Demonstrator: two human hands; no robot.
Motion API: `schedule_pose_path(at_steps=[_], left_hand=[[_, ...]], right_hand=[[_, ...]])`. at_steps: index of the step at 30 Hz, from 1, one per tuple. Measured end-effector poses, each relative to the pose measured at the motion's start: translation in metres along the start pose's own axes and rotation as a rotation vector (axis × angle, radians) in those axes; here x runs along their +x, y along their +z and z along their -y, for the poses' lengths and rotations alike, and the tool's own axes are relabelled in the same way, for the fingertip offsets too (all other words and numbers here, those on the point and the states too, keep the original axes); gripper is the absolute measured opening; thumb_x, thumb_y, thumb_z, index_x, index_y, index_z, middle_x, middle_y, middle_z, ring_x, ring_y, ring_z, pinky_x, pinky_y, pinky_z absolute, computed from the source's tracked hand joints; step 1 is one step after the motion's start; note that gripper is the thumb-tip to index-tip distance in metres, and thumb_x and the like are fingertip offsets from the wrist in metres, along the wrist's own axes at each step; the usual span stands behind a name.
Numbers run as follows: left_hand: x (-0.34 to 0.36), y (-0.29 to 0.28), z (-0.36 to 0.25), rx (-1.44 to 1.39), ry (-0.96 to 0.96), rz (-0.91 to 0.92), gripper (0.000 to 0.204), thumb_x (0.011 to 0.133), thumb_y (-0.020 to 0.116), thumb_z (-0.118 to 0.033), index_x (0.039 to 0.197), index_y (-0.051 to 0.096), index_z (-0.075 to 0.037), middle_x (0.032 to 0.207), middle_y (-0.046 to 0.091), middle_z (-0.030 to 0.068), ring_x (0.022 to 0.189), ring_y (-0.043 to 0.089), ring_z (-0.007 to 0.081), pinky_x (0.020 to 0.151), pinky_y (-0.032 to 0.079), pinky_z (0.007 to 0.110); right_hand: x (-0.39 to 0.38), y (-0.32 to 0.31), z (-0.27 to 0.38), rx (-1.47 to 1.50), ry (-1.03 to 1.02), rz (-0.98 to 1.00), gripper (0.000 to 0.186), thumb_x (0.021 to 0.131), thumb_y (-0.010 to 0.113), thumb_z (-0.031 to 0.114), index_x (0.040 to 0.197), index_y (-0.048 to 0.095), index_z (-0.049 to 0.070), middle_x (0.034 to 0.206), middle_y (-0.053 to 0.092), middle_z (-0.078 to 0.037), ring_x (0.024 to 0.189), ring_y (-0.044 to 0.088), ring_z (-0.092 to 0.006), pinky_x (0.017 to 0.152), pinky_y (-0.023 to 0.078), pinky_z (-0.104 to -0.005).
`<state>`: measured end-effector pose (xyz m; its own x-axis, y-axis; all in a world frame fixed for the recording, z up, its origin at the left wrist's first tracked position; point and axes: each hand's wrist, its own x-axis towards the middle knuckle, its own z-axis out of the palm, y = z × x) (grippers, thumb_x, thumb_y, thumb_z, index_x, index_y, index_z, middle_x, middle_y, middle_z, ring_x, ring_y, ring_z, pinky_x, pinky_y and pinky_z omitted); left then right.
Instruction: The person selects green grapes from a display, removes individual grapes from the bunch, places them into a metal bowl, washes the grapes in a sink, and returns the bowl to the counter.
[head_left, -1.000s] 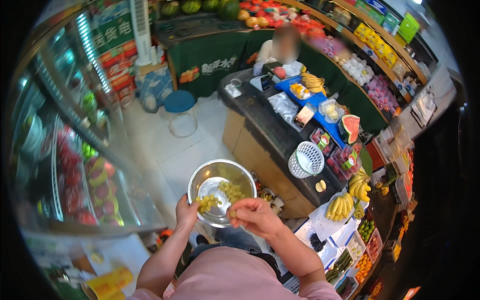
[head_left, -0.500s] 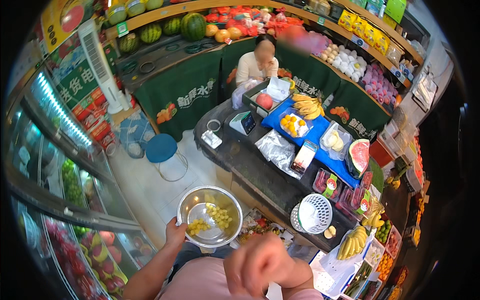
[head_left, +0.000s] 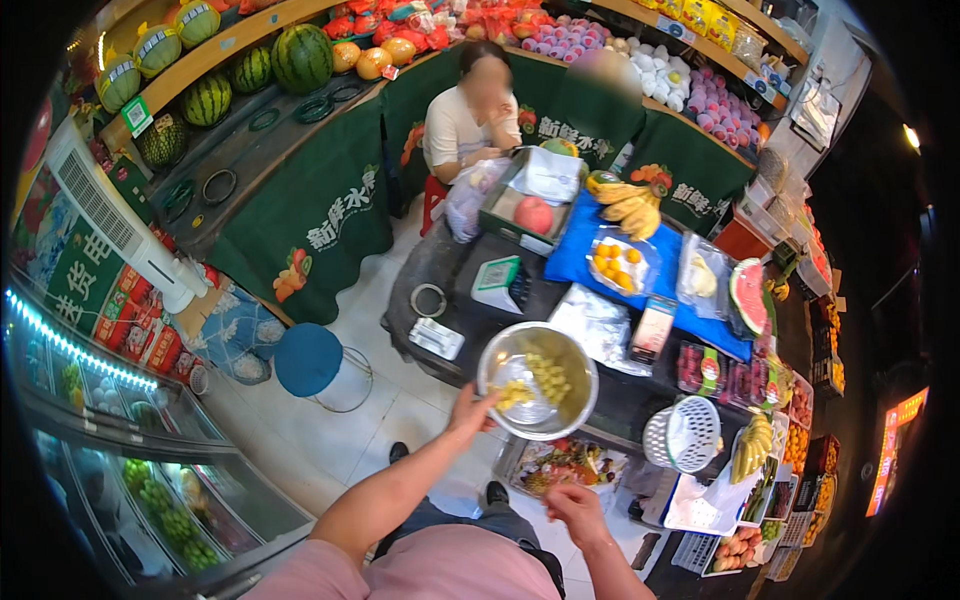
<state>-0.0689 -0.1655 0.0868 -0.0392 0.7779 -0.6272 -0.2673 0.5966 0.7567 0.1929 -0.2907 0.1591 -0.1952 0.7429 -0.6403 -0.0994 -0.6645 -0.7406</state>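
My left hand (head_left: 472, 410) is closed on the rim of a shiny metal mixing bowl (head_left: 580, 412), held out in front of me. Two clusters of pale green grapes (head_left: 547, 378) lie inside it. The bowl's far side overlaps the near edge of the dark counter (head_left: 480, 325) in the picture. My right hand (head_left: 578, 513) hangs in front of my body, below and right of the bowl. Its fingers are curled loosely, and nothing shows in them.
A crate of fruit scraps (head_left: 565, 468) lies below the bowl. A white basket (head_left: 682, 433), bananas (head_left: 628, 208) and a cut watermelon (head_left: 748, 297) are on the right. A blue stool (head_left: 307, 360) stands left; a seated person (head_left: 470, 120) is behind the counter.
My left hand has carried the bowl forward and right, toward the counter. My right hand has dropped from close to the camera down beside my body. The view has shifted as well.
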Motion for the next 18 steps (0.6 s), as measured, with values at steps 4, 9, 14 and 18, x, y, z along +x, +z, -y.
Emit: schedule_pose_path(at_steps=[4, 9, 14, 18], left_hand=[[0.019, -0.061, 0.015, -0.155, -0.039, 0.203, 0.087, 0.091, 0.063, -0.056, 0.153, 0.025, -0.009, 0.126, 0.061, 0.0183, 0.067, 0.068, 0.0143, 0.053, 0.051, 0.026], [0.123, -0.239, 0.146, -0.174, -0.232, -0.103, 0.041, 0.096, 0.061, -0.039, 0.129, 0.055, -0.015, 0.103, 0.071, 0.0087, 0.072, 0.069, 0.0191, 0.057, 0.052, 0.032], [0.226, -0.486, 0.287, -0.377, -0.341, -0.689, 0.042, 0.091, 0.065, -0.054, 0.084, 0.054, -0.014, 0.061, 0.050, 0.0049, 0.045, 0.048, 0.0185, 0.039, 0.040, 0.032], [0.268, -0.582, 0.332, -0.593, -0.480, -0.951, 0.063, 0.087, 0.061, -0.067, 0.113, 0.053, -0.011, 0.086, 0.051, 0.0051, 0.073, 0.054, 0.0221, 0.070, 0.051, 0.045]], right_hand=[[0.008, 0.044, -0.034, 0.267, 0.034, -0.282, 0.025, 0.095, 0.064, 0.024, 0.104, 0.064, 0.000, 0.080, 0.064, -0.010, 0.065, 0.060, -0.0173, 0.058, 0.050, -0.0311], [0.037, 0.125, -0.064, 0.356, 0.161, -0.437, 0.036, 0.098, 0.062, 0.027, 0.118, 0.058, -0.003, 0.090, 0.063, -0.010, 0.069, 0.056, -0.0194, 0.059, 0.046, -0.0302], [0.069, 0.116, -0.034, 0.417, -0.138, -0.402, 0.062, 0.096, 0.045, 0.061, 0.130, 0.054, 0.010, 0.108, 0.065, -0.012, 0.091, 0.061, -0.0256, 0.073, 0.051, -0.0392], [0.088, 0.087, -0.020, 0.440, -0.212, -0.597, 0.042, 0.100, 0.048, 0.049, 0.113, 0.063, 0.012, 0.101, 0.069, -0.005, 0.086, 0.062, -0.0216, 0.068, 0.050, -0.0403]])
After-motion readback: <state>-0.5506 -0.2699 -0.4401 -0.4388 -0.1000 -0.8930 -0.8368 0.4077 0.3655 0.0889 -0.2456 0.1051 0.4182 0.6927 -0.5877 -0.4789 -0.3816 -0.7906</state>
